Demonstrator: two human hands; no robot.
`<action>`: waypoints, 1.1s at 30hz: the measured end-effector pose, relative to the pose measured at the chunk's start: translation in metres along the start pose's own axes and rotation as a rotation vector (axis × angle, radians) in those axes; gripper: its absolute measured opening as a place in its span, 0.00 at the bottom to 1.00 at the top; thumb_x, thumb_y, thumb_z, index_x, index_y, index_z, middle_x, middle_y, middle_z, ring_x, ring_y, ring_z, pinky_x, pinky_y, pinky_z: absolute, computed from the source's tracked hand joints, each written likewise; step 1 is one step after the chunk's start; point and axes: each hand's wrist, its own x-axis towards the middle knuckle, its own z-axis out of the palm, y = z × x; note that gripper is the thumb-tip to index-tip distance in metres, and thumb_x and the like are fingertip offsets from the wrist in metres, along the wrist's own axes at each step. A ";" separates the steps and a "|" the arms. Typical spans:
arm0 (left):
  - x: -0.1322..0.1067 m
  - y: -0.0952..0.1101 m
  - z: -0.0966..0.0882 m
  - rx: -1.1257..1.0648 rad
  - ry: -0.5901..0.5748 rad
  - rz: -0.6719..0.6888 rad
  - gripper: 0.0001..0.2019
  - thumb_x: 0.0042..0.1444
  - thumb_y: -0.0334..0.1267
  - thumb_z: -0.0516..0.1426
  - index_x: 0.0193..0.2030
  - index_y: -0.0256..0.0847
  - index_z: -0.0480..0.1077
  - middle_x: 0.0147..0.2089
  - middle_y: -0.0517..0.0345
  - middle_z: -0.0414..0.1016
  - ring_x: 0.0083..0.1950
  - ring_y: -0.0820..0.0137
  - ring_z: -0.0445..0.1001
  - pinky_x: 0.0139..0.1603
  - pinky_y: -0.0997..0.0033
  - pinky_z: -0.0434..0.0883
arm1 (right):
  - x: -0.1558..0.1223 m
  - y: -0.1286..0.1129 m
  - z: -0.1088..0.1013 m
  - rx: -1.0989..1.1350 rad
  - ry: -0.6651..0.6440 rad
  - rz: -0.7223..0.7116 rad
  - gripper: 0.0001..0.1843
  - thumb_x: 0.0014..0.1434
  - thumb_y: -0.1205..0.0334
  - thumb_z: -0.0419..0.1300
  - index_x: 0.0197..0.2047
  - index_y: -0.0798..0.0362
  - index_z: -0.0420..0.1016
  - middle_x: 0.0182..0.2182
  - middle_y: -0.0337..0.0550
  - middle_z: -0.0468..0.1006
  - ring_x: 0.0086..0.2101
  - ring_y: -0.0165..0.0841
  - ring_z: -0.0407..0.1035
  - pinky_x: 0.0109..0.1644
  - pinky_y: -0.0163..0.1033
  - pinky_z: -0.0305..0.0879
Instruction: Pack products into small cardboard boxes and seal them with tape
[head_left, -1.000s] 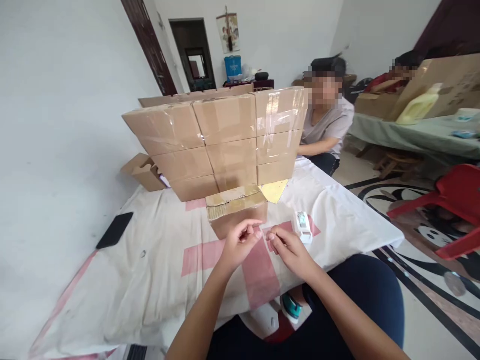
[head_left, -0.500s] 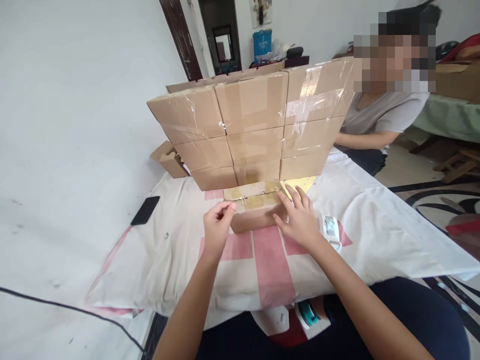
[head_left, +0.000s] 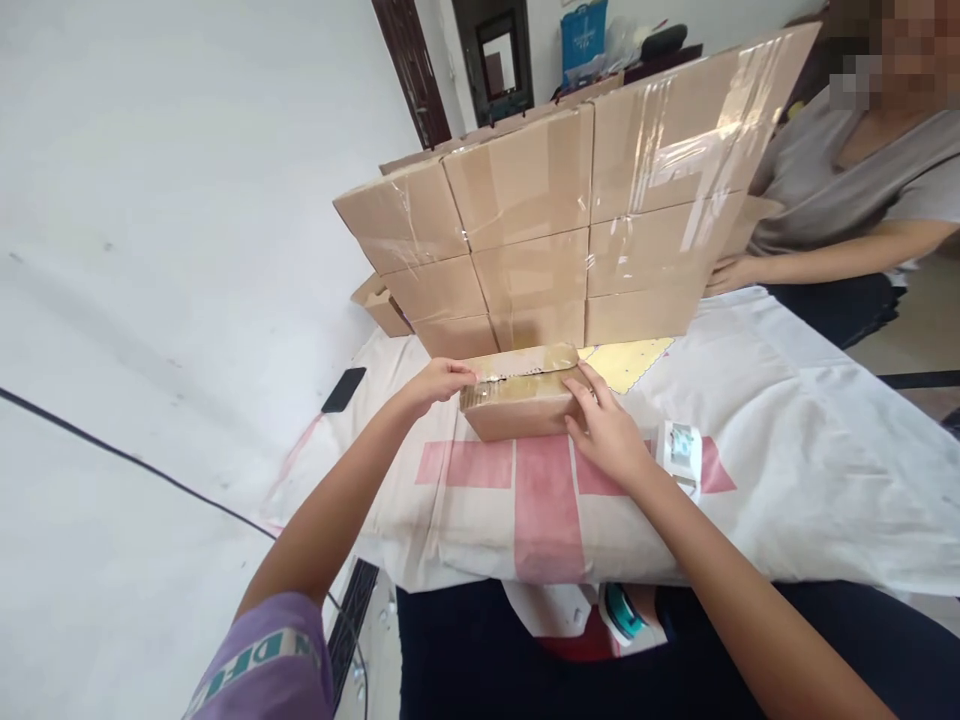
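A small cardboard box point(head_left: 525, 412) lies on the cloth in front of me, with brown tape across its top. The seam along its top gapes a little and looks ragged. At the left end, the thumb and fingers of my left hand point(head_left: 439, 383) pinch the edge of the top flap point(head_left: 517, 364). My right hand point(head_left: 611, 425) grips the right end, fingertips on the top and thumb against the front side. Whether my left fingers also hold a strip of tape is too small to tell.
Stacked, taped cartons point(head_left: 532, 195) rise behind the box. A black phone point(head_left: 343, 390) lies left, a white device point(head_left: 679, 452) right, yellow paper point(head_left: 630, 364) behind. A tape roll point(head_left: 622, 612) is below the table edge. Another person's hand point(head_left: 731, 273) is beside the stack.
My left hand has shifted from the box's front left corner to the flap's left end. My right hand stays at the right end. The view has turned, and the other person's hand now shows.
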 end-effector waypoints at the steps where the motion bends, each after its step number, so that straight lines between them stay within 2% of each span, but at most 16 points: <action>1: 0.000 -0.002 0.000 0.033 -0.011 0.007 0.15 0.43 0.49 0.66 0.27 0.38 0.75 0.20 0.66 0.58 0.23 0.78 0.49 0.25 0.73 0.45 | 0.000 0.000 0.000 0.007 -0.004 0.004 0.30 0.64 0.65 0.52 0.69 0.46 0.59 0.74 0.47 0.48 0.60 0.50 0.68 0.38 0.51 0.80; 7: 0.004 -0.010 0.002 0.130 0.048 0.078 0.16 0.43 0.50 0.66 0.32 0.38 0.78 0.27 0.60 0.72 0.27 0.75 0.61 0.27 0.73 0.53 | 0.000 -0.002 -0.002 0.040 -0.004 0.004 0.30 0.63 0.66 0.52 0.68 0.47 0.61 0.74 0.46 0.49 0.60 0.49 0.68 0.39 0.49 0.79; 9: 0.006 -0.011 0.002 0.161 0.070 0.110 0.16 0.43 0.49 0.66 0.33 0.37 0.79 0.24 0.62 0.70 0.26 0.75 0.61 0.28 0.73 0.54 | 0.000 -0.002 -0.002 0.042 -0.004 0.003 0.29 0.63 0.66 0.52 0.67 0.47 0.61 0.74 0.46 0.49 0.61 0.48 0.67 0.39 0.49 0.79; 12: 0.009 -0.013 0.004 0.210 0.131 0.138 0.15 0.45 0.48 0.65 0.32 0.37 0.78 0.19 0.66 0.61 0.23 0.76 0.56 0.27 0.73 0.52 | -0.001 -0.002 -0.003 0.040 -0.023 0.007 0.29 0.63 0.66 0.52 0.67 0.47 0.61 0.75 0.47 0.48 0.60 0.48 0.68 0.39 0.49 0.79; 15: 0.011 -0.018 0.007 0.244 0.175 0.153 0.13 0.46 0.46 0.64 0.32 0.37 0.77 0.18 0.68 0.58 0.22 0.76 0.54 0.26 0.72 0.51 | -0.001 -0.002 -0.004 0.042 -0.037 0.009 0.29 0.62 0.67 0.52 0.67 0.48 0.61 0.74 0.48 0.48 0.60 0.48 0.67 0.39 0.49 0.79; 21: 0.014 -0.031 0.013 0.301 0.241 0.193 0.12 0.48 0.46 0.64 0.33 0.40 0.75 0.19 0.69 0.57 0.22 0.75 0.56 0.27 0.72 0.52 | 0.001 -0.003 -0.005 0.033 -0.041 0.016 0.29 0.62 0.67 0.53 0.66 0.48 0.61 0.74 0.48 0.49 0.60 0.48 0.68 0.39 0.49 0.79; 26: 0.018 -0.038 0.013 0.332 0.281 0.218 0.16 0.47 0.45 0.66 0.41 0.42 0.73 0.20 0.71 0.59 0.24 0.73 0.60 0.28 0.73 0.54 | 0.001 -0.003 -0.005 0.031 -0.041 0.011 0.28 0.62 0.66 0.53 0.66 0.47 0.61 0.74 0.47 0.49 0.61 0.47 0.66 0.38 0.48 0.79; 33: 0.018 -0.038 0.008 0.413 0.224 0.321 0.12 0.54 0.47 0.61 0.35 0.41 0.75 0.20 0.68 0.56 0.24 0.73 0.57 0.29 0.72 0.53 | 0.000 0.000 -0.002 0.038 -0.019 -0.004 0.28 0.62 0.67 0.52 0.66 0.46 0.62 0.74 0.46 0.49 0.61 0.48 0.66 0.39 0.50 0.79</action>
